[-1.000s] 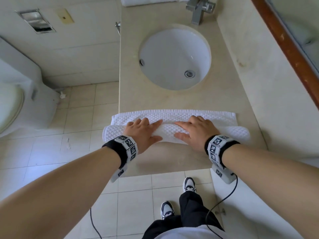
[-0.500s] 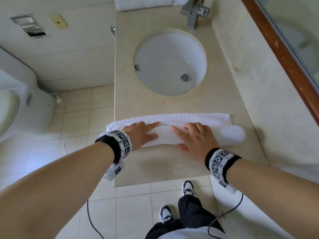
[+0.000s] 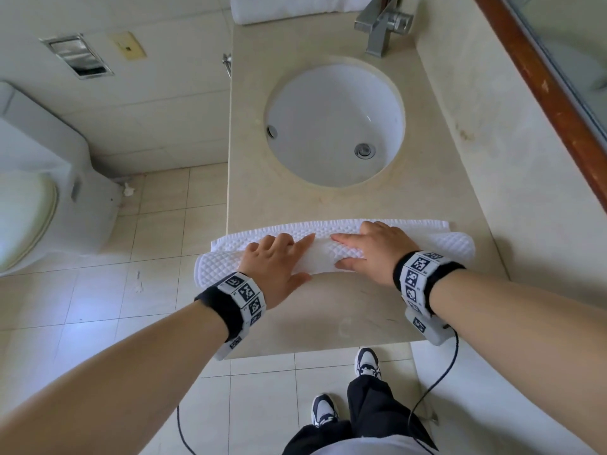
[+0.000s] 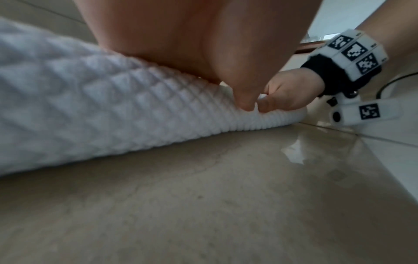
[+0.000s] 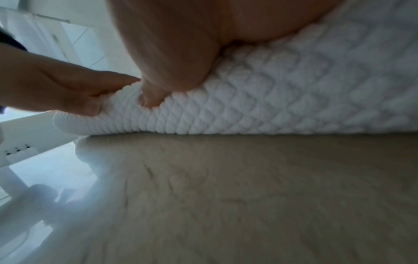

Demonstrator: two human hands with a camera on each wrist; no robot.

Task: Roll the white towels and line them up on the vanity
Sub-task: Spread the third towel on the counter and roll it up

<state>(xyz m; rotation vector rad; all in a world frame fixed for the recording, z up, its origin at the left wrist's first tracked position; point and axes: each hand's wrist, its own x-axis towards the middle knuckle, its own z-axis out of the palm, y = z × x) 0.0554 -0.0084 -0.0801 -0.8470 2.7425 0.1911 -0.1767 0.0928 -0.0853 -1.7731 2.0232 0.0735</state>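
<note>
A white waffle-weave towel lies crosswise on the beige vanity, in front of the sink. Most of it is wound into a roll; a narrow flat strip remains on the far side. My left hand presses flat on the roll left of centre, and my right hand presses flat right of centre. On both, the fingers lie straight over the top and the thumb sits against the near side. The left wrist view shows the towel under my left palm. The right wrist view shows the roll dented by my right thumb.
The round white sink and a chrome faucet lie beyond the towel. Another white towel sits at the far end of the counter. A wall with a wood-framed mirror bounds the right. The toilet stands left; the towel's left end overhangs the counter edge.
Both hands have pushed the roll away from me toward the sink. The flat strip beyond the roll has grown narrower.
</note>
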